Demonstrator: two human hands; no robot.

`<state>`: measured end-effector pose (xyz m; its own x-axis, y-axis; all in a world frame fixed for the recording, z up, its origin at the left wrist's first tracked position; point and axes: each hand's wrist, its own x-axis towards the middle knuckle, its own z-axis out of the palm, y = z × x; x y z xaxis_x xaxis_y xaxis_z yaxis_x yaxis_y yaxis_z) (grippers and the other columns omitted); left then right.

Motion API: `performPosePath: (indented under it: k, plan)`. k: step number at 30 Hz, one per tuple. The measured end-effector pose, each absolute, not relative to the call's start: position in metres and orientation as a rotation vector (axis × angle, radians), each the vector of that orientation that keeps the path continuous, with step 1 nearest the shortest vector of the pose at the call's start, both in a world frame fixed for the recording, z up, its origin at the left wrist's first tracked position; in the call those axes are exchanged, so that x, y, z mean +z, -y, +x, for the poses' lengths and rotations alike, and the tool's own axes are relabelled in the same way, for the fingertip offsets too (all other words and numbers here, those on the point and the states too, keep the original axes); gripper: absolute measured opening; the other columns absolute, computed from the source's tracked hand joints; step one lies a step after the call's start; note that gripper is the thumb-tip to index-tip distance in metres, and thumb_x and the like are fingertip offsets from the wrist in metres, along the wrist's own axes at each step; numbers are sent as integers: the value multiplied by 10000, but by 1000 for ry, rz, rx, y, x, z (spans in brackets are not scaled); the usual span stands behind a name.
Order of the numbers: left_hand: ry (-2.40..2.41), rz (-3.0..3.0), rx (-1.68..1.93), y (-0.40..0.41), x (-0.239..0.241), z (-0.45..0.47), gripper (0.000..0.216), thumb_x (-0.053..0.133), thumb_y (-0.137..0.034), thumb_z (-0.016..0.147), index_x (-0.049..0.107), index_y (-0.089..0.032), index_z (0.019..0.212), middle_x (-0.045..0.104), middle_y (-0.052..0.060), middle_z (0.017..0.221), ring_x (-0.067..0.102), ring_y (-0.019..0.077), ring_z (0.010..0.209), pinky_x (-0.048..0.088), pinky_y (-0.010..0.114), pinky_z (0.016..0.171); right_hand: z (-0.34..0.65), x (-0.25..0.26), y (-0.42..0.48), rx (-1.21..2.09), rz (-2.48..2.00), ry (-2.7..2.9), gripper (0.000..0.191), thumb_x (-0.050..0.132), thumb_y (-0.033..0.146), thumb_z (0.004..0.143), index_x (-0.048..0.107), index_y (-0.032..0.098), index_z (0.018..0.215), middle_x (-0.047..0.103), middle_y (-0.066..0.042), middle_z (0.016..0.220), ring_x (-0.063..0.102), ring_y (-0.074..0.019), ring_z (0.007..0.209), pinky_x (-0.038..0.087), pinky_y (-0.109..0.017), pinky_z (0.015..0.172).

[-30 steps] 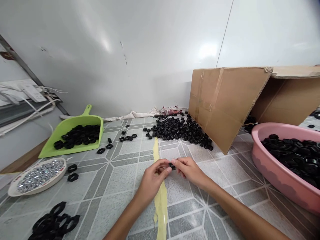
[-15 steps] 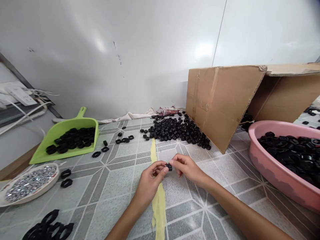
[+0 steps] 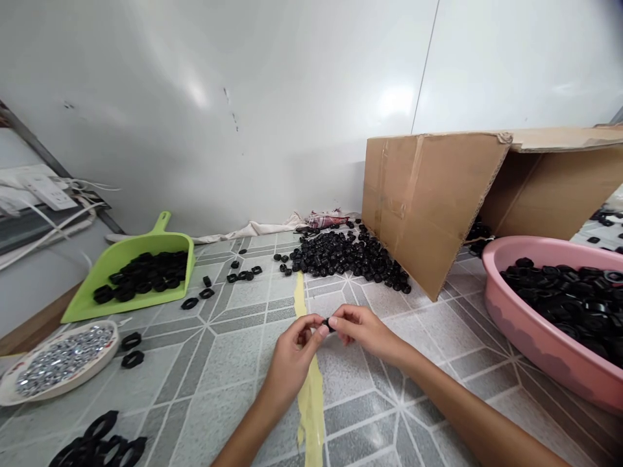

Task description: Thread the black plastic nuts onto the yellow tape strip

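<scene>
In front of me, above the tiled surface, a small black plastic nut [image 3: 329, 325] is pinched in the fingertips of my left hand [image 3: 293, 353]. The thumb and index finger of my right hand [image 3: 363, 329] press on its near right side, so both hands are closed on it and fingers hide much of it. Beyond the hands lies a heap of similar black nuts [image 3: 341, 253]. A shallow white dish [image 3: 115, 340] on the left holds many small shiny metal pieces. Black hexagonal rings [image 3: 132, 359] lie beside that dish.
A green dustpan [image 3: 80, 305] with black rings stands at the left. More rings [image 3: 102, 447] lie at the lower left. A cardboard box [image 3: 413, 201] and a pink basin [image 3: 506, 318] full of black parts stand right. Yellow tape [image 3: 310, 402] runs under the hands.
My right fingers have closed in further over the black nut, which now shows less and looks turned. The view has shifted slightly; the surrounding things stay put.
</scene>
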<state>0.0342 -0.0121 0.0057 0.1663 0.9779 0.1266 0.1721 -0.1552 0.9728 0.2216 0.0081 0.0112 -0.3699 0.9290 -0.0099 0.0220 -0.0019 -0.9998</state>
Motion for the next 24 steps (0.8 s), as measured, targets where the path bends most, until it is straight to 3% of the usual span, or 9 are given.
performPosePath:
  k: [4, 8, 12, 15, 18, 24]
  plan:
    - [-1158, 1565, 1076, 14, 5, 35, 268, 651, -447, 874, 680, -204, 983, 670, 36, 906, 590, 181, 817, 470, 275, 749, 220, 7, -7, 1391, -1093, 1530, 504, 556, 616, 895, 526, 187, 634, 476, 36, 502, 445, -106, 474, 341, -246, 495]
    - [-1096, 1437, 1070, 15, 8, 36, 309, 661, -468, 859, 672, -191, 997, 680, 52, 931, 620, 198, 871, 505, 293, 787, 217, 3, -4, 1290, -1141, 1556, 540, 441, 630, 950, 559, 184, 669, 432, 43, 471, 417, -107, 450, 319, -250, 480]
    - [-1132, 1287, 1112, 12, 11, 36, 374, 709, -501, 806, 668, -177, 986, 675, 54, 909, 626, 181, 816, 518, 266, 712, 218, 2, -5, 1359, -977, 1503, 357, 558, 536, 933, 589, 203, 1056, 539, 40, 666, 531, -123, 587, 420, -245, 565]
    - [-1151, 1243, 1169, 9, 11, 35, 416, 740, -520, 763, 675, -165, 970, 677, 52, 862, 617, 169, 763, 505, 246, 658, 221, 4, -8, 1456, -878, 1510, 484, 672, 443, 873, 521, 245, 1288, 565, 30, 800, 572, -123, 657, 455, -253, 614]
    - [-1151, 1231, 1180, 8, 9, 35, 417, 749, -517, 754, 684, -164, 964, 689, 60, 879, 621, 172, 768, 504, 244, 656, 221, 6, -9, 1473, -861, 1535, 432, 665, 428, 873, 581, 219, 1242, 555, 30, 756, 569, -127, 662, 462, -265, 641]
    - [-1165, 1236, 1126, 9, 8, 34, 412, 759, -507, 746, 710, -167, 973, 704, 77, 957, 631, 188, 826, 520, 260, 703, 220, 8, -7, 1412, -975, 1554, 330, 593, 500, 912, 615, 171, 884, 537, 33, 603, 505, -120, 569, 395, -252, 573]
